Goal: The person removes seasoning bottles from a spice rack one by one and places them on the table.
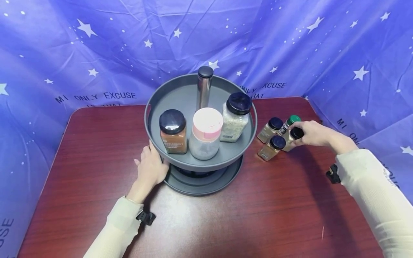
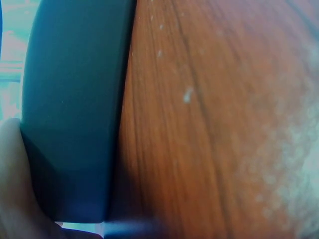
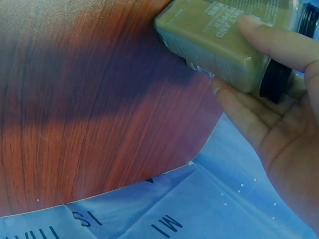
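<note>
On the table stands a grey two-tier tray (image 1: pixel 200 165). My left hand (image 1: pixel 151 166) grips its lower tier's rim at the left side; some fingers are hidden under the upper tier. In the left wrist view a dark tray wall (image 2: pixel 75 114) fills the left part beside the hand. At the right, my right hand (image 1: pixel 313 133) holds a square spice jar (image 3: pixel 219 42) with a black lid, thumb on one face and fingers on another. Close by it are a green-lidded jar (image 1: pixel 294 118) and two black-lidded spice jars, one behind (image 1: pixel 267 133) and one in front (image 1: pixel 267 152).
The upper tier bears a red-brown spice jar (image 1: pixel 174 141), a pink-and-white-lidded jar (image 1: pixel 204 145), a black-lidded jar of pale flakes (image 1: pixel 231 125) and a tall metallic cylinder (image 1: pixel 204 89). A blue starry cloth (image 1: pixel 180 36) hangs behind the reddish wooden table (image 1: pixel 87 150).
</note>
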Motion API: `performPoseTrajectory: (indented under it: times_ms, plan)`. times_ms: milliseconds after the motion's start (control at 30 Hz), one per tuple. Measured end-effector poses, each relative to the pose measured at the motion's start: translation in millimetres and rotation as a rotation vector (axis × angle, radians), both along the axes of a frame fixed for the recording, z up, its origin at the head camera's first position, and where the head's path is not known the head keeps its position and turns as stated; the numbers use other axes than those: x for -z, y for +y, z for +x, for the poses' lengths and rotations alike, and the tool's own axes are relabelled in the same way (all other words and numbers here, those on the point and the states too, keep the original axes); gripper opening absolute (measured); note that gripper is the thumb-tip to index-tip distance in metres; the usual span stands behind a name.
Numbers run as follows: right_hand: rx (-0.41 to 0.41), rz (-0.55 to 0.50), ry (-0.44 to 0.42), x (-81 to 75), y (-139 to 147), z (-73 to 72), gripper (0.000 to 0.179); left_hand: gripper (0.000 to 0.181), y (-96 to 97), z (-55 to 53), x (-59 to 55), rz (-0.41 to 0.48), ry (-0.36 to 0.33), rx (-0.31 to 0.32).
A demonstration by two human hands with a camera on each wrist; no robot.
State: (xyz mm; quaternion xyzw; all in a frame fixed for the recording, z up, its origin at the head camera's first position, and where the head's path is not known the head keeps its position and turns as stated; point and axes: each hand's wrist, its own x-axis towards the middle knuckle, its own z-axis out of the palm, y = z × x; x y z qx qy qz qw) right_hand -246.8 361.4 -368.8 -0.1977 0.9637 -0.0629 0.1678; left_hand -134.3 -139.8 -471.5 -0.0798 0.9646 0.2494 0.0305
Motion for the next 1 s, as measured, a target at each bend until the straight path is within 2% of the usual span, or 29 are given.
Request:
performPoseTrajectory:
  times_ms: [267, 433, 533, 767, 1000]
  plan:
    - [0.035, 0.002, -0.072, -8.9, -3, 0.7, 0.069, 0.087, 0.1, 0.1, 0.0, -0.003, 0.002, -0.002]
    - [0.04, -0.018, -0.082, -16.6, -2, -0.7, 0.065, 0.087, 0.2, 0.2, -1.1, -0.008, 0.003, 0.001]
    - [0.033, -0.022, -0.116, -25.5, -3, -1.1, 0.062, 0.087, -0.2, -0.3, -1.5, -0.006, 0.006, 0.003]
    - [0.041, -0.064, -0.274, -49.9, -10, -4.0, 0.068, 0.086, -0.1, 0.5, -2.3, 0.007, 0.013, -0.001]
    - [0.084, -0.07, -0.297, -68.2, -13, -3.5, 0.065, 0.086, 1.1, 1.3, -1.8, 0.004, 0.015, -0.001]
